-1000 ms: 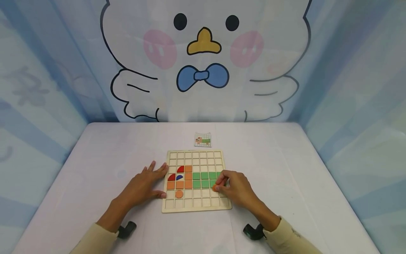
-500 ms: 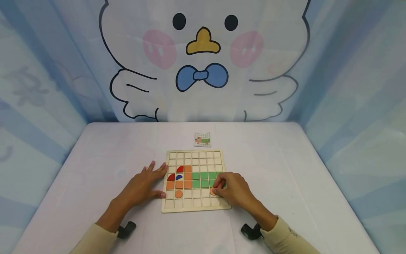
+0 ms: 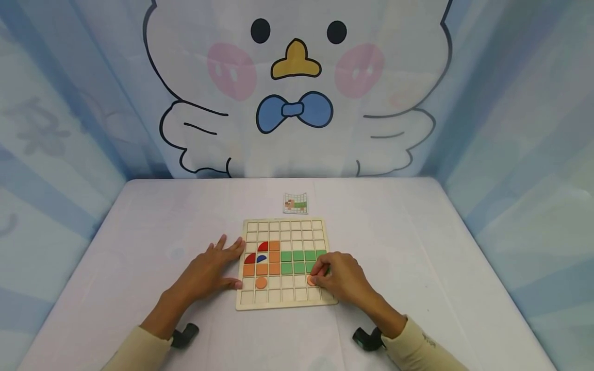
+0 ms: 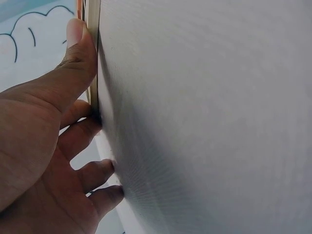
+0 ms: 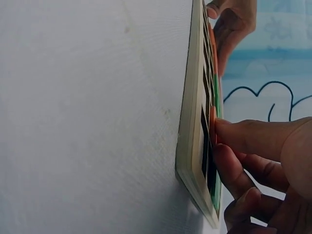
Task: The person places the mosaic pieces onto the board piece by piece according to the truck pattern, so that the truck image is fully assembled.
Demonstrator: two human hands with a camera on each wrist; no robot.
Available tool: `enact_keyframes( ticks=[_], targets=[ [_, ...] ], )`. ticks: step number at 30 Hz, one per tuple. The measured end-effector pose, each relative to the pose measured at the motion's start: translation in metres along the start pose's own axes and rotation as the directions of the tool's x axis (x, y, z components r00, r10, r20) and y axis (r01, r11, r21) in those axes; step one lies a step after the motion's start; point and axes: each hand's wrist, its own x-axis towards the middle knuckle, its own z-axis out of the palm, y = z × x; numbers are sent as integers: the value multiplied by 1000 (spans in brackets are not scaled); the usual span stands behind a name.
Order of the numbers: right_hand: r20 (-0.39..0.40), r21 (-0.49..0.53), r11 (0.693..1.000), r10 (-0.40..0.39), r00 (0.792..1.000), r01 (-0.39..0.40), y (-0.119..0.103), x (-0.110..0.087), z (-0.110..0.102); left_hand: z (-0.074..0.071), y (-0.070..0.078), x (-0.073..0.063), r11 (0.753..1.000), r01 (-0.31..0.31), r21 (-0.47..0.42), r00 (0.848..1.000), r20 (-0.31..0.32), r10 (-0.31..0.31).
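Note:
A wooden grid board (image 3: 287, 307) lies flat on the white table. My left hand (image 3: 209, 273) rests at its left edge, fingers spread and thumb along the rim. With thumb and forefinger, my right hand (image 3: 344, 277) pinches an orange disc (image 3: 310, 280) at a cell just below the green squares (image 3: 298, 256). In the right wrist view the disc (image 5: 212, 122) sits at the board's surface, right at the fingertips. Orange squares (image 3: 274, 257), red quarter-circle pieces (image 3: 263, 247), a blue half-circle piece (image 3: 262, 257) and another orange disc (image 3: 261, 283) occupy cells on the left.
Beyond the board lies a small picture card (image 3: 295, 204) showing a coloured grid pattern. A curtain (image 3: 297, 149) printed with a cartoon bird hangs behind the table (image 3: 394, 221). Dark camera mounts (image 3: 185, 336) show at both wrists.
My right hand has shifted slightly left and toward me, bringing the orange disc down to the cell below the green squares. The left hand stays in place.

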Motion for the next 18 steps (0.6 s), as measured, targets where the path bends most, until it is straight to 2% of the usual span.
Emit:
enact_keyframes(
  ticks=[11, 18],
  targets=[
    [20, 28, 999, -20, 1000, 19, 2, -1, -7, 1, -1, 3, 999, -23, 26, 1000, -2, 23],
    [-51, 18, 999, 40, 998, -39, 5, 0, -18, -1, -1, 2, 1000, -18, 5, 1000, 9, 18]
  ],
)
